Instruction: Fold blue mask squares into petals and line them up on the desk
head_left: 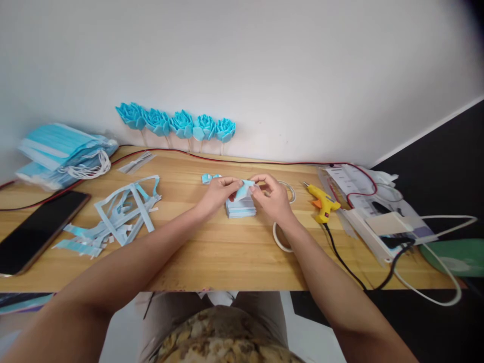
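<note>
Between them, my left hand (220, 194) and my right hand (271, 195) pinch a small light-blue piece of mask fabric (244, 189), one at each side. Directly below it on the table sits a neat stack of cut mask pieces (241, 208), pale blue and white at its edges. Behind my left hand lies a small blue folded piece (209, 178). A roll of tape (280, 239) lies partly under my right forearm. To the right of that hand rests a yellow glue gun (322, 201) with an orange trigger.
Several blue fabric roses (182, 124) on sticks lean against the wall. Cut strips (124, 212), a phone (38, 229) and a bag of face masks (62, 151) occupy the left side. A power strip (372, 234) with cables sits at right. A red-black wire (242, 160) runs along the back.
</note>
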Available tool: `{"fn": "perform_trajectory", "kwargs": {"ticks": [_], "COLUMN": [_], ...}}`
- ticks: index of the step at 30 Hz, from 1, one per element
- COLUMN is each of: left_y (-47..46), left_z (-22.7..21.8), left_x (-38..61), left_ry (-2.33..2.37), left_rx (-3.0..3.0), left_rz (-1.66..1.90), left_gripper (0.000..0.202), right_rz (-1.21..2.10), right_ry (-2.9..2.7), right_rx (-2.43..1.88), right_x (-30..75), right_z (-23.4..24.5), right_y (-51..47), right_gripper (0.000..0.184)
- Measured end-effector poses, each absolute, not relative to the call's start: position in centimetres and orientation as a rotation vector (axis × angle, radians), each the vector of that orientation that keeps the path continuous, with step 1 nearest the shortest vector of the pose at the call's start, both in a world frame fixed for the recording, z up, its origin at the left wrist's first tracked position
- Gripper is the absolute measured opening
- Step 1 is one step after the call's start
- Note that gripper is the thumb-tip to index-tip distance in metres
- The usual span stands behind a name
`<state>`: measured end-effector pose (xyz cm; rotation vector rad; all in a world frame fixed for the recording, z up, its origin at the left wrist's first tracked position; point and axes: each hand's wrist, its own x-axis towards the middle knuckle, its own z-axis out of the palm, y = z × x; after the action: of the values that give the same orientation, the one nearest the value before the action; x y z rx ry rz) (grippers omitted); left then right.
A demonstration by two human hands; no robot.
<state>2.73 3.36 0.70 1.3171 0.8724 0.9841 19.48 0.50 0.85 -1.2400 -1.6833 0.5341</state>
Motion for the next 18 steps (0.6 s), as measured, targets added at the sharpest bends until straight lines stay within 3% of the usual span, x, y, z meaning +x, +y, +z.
{"fn": "perform_trajectory", "kwargs": {"ticks": [7, 18], "left_y": [3.21, 3.19], "left_z": [0.99, 0.85], "left_x": [2.77, 2.87], "left_ry": [0.905, 0.881], "left_rx": [1.417, 1.469], "left_rz": [0.968, 0.934], "left_gripper": [0.028, 0.035], "right_rz": [0.780, 1.000], "right_ry": [-1.672, -1.355], "right_rx": [-1.191, -1.240], "right_x": [19.87, 19.82], "right_z": [0.71, 0.63], "right_y": [0.49, 1.20], "right_gripper": [0.046, 0.034]}}
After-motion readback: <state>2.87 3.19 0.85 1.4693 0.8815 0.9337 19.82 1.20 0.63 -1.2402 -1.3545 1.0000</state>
